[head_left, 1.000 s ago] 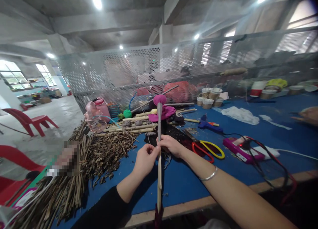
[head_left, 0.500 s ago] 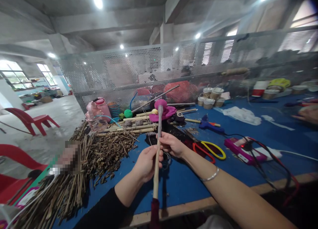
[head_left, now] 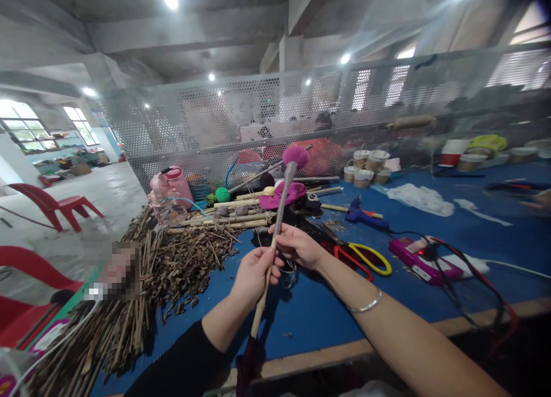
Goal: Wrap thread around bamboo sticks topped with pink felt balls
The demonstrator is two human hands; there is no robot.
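A wooden stick (head_left: 259, 312) slants up from the table's front edge, its upper part wrapped in grey yarn (head_left: 284, 205). A round magenta ball (head_left: 295, 157) tops it, and dark maroon cloth covers its lower end. My left hand (head_left: 255, 273) is closed around the bare wood at mid-length. Just above, my right hand (head_left: 297, 245) pinches the stick where the grey wrapping ends. Loose grey yarn hangs below my right fingers. Beyond the hands lies a magenta cloth piece (head_left: 275, 201) among several sticks.
Dried stalks (head_left: 189, 265) are heaped on the left. On the right lie scissors (head_left: 372, 259), a blue glue gun (head_left: 364, 216) and a magenta power strip (head_left: 413, 259) with cables. Paper cups (head_left: 364, 178) stand near the perforated metal screen (head_left: 193, 119). A pink jug (head_left: 178, 190) stands back left.
The stick has tilted: its magenta ball moved up and right, its lower end left. Both hands keep their hold on it, the right slightly higher.
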